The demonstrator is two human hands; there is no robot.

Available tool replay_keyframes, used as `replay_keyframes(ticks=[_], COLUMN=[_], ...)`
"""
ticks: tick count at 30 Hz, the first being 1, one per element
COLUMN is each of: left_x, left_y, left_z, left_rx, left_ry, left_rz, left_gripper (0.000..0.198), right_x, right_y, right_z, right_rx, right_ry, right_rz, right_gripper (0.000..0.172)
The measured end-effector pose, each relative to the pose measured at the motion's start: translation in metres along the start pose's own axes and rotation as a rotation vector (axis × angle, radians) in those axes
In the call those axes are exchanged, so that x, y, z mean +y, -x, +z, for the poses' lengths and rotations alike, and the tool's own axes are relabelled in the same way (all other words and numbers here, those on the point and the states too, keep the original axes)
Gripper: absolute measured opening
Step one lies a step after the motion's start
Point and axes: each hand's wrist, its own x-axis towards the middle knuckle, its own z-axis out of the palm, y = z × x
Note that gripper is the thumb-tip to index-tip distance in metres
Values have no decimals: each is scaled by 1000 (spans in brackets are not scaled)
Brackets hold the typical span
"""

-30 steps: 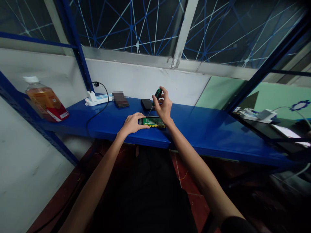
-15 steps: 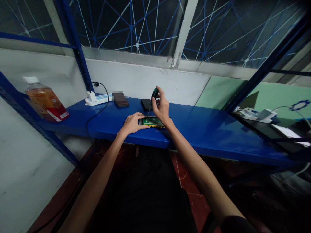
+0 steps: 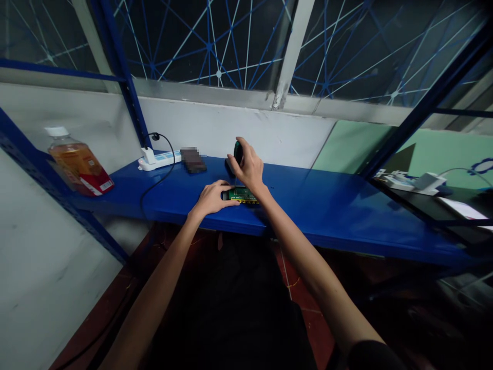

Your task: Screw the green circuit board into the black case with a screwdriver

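A small green circuit board (image 3: 243,195) with a yellow-and-black strip lies near the front edge of the blue shelf (image 3: 331,205). My left hand (image 3: 211,198) rests on the board's left end, fingers curled down on it. My right hand (image 3: 248,167) is wrapped round the dark handle of a screwdriver (image 3: 238,154), which stands nearly upright with its thin shaft pointing down at the board. My right wrist hides the board's right end.
A black box (image 3: 230,165) sits behind my right hand. Further left lie a dark flat device (image 3: 193,160) and a white power strip (image 3: 158,160) with a black cable. A bottle of amber liquid (image 3: 79,164) stands at the far left. Items lie on a table at right (image 3: 416,182).
My right hand has swung the screwdriver handle to the left, from a rightward tilt to nearly upright over the board. My left hand has stayed on the board. The view shifted slightly.
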Motion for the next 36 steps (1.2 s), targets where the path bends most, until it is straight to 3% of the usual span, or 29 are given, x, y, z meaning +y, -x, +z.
replay_keyframes(ticks=[8, 25, 31, 36], left_x=[3, 0, 1, 2], left_y=[0, 0, 0, 1], left_z=[-2, -1, -1, -1], left_rx=[-21, -21, -18, -26], left_ry=[-10, -7, 9, 6], left_rz=[-39, -46, -18, -37], left_gripper=[57, 59, 57, 56], right_x=[1, 3, 0, 2], right_y=[6, 11, 12, 12], right_z=[3, -1, -4, -4], right_rx=[28, -1, -14, -40], right_ry=[39, 3, -28, -10], right_rz=[-62, -18, 6, 13], right_gripper=[68, 79, 72, 75])
